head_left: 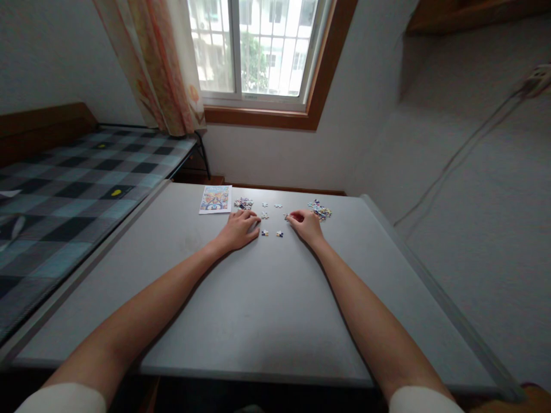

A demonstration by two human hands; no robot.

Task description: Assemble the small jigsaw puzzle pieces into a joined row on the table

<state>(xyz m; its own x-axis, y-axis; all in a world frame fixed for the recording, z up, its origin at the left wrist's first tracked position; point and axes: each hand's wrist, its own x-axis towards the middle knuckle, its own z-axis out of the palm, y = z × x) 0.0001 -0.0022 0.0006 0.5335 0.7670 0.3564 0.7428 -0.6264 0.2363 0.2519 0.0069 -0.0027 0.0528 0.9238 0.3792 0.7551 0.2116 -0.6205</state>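
My right hand pinches a small jigsaw piece between thumb and fingertips at the tabletop. My left hand rests on the table with its fingers spread, just left of a pale jigsaw piece. Two light-blue pieces lie in a row behind. In front, two dark-and-yellow pieces lie side by side, apart from each other. A pile of mixed pieces sits behind my left hand. Another pile lies just beyond my right hand.
A printed picture sheet lies flat at the back left of the grey-white table. A bed with a checked cover stands along the left. The wall with a hanging cable is on the right, and a window is ahead.
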